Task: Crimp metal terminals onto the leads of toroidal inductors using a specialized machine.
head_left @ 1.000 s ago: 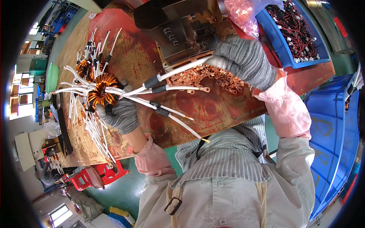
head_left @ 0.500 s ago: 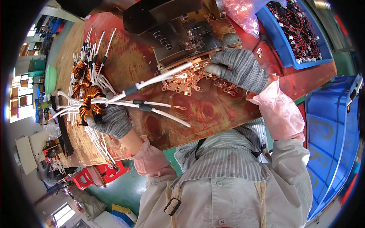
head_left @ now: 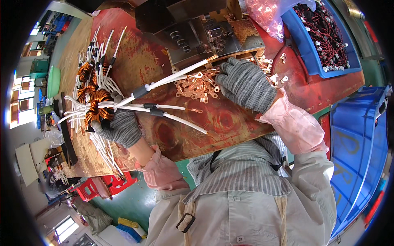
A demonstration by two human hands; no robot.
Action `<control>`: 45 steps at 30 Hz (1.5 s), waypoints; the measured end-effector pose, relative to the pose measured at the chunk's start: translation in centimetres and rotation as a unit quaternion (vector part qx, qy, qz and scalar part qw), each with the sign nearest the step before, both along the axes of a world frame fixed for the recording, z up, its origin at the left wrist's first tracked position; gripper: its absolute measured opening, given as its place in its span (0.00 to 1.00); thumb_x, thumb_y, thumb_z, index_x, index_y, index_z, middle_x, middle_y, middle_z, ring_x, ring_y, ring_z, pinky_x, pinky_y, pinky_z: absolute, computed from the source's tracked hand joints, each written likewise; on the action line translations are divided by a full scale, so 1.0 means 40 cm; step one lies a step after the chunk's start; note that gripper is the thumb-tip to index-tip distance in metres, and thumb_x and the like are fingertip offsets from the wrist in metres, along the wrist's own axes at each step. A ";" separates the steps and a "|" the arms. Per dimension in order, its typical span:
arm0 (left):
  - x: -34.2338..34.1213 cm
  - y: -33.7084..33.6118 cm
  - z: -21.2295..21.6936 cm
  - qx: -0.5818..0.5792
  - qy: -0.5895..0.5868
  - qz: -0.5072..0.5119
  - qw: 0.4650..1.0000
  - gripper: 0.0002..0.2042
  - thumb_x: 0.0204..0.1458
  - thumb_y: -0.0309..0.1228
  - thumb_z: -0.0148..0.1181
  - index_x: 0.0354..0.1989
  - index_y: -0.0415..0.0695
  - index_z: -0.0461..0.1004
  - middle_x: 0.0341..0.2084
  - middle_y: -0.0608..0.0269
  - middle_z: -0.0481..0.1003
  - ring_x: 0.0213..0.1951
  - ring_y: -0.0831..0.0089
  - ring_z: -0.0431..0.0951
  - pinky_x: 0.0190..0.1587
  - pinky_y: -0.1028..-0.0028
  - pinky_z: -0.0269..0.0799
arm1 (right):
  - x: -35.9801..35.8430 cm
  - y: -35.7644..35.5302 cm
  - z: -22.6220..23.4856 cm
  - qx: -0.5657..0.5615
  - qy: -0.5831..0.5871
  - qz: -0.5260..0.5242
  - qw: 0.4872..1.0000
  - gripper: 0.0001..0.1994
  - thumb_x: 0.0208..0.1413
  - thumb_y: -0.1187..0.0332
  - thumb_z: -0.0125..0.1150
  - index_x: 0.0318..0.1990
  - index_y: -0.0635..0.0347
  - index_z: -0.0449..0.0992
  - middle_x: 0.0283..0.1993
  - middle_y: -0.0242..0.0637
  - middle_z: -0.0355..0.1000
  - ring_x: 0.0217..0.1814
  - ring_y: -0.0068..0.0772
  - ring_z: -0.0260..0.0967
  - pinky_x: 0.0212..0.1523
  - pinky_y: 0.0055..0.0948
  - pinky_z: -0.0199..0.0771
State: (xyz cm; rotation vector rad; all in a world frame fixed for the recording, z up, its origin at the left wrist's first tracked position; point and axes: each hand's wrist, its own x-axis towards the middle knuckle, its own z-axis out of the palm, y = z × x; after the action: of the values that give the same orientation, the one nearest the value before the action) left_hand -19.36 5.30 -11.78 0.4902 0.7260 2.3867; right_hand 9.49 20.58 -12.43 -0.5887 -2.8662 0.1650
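My left hand [head_left: 122,126], in a grey knit glove, is closed around a toroidal coil [head_left: 99,110] wound with copper wire. Thick white leads run rightward from it, with black sleeves on them. One lead [head_left: 180,74] reaches up to the machine, its bare copper end by the machine's front edge. A lower lead [head_left: 174,107] carries a copper lug, while another ends bare. My right hand [head_left: 248,87], also gloved, lies palm down with fingers stretched over a pile of copper ring lugs [head_left: 196,87]. Its fingertips touch the pile, and its palm is hidden.
A dark metal machine [head_left: 193,39] stands at the back of the red, worn table [head_left: 164,135]. More wound coils [head_left: 85,73] lie to the left. At the back right are a bag of lugs [head_left: 269,18] and a blue tray [head_left: 324,71] of wires. A large blue bin [head_left: 355,151] stands right.
My right hand has moved slightly left and down, its fingers spreading over the lugs from a tighter curl. The long lead's end has shifted a little right and up; my left hand keeps the coil.
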 end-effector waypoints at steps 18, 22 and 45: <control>0.024 0.012 0.015 0.064 -0.029 -0.070 0.995 0.24 0.38 0.39 0.59 0.45 0.41 0.68 0.42 0.54 0.70 0.46 0.58 0.69 0.52 0.56 0.61 | 0.054 -0.009 -0.029 -0.412 0.273 -0.004 0.869 0.08 0.44 0.69 0.61 0.31 0.57 0.71 0.22 0.35 0.68 0.22 0.24 0.64 0.24 0.24 0.64; 0.003 0.004 0.000 0.044 -0.032 -0.044 0.998 0.25 0.37 0.41 0.60 0.46 0.44 0.67 0.43 0.57 0.69 0.45 0.59 0.68 0.48 0.53 0.62 | 0.089 0.004 0.018 -0.510 0.264 -0.033 0.818 0.05 0.50 0.70 0.56 0.33 0.61 0.70 0.26 0.27 0.68 0.26 0.16 0.64 0.25 0.18 0.65; -0.005 0.013 -0.012 0.007 -0.032 -0.049 0.998 0.28 0.37 0.44 0.60 0.48 0.46 0.65 0.45 0.57 0.68 0.45 0.55 0.66 0.48 0.50 0.61 | 0.042 0.080 0.032 -0.454 0.357 0.008 0.817 0.07 0.52 0.71 0.55 0.37 0.63 0.71 0.28 0.33 0.69 0.30 0.20 0.67 0.29 0.19 0.70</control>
State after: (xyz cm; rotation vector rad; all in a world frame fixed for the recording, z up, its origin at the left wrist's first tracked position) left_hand -19.57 5.83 -12.27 0.4423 0.6417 2.3063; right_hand 11.15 23.77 -11.17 -0.4766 -1.9049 1.4532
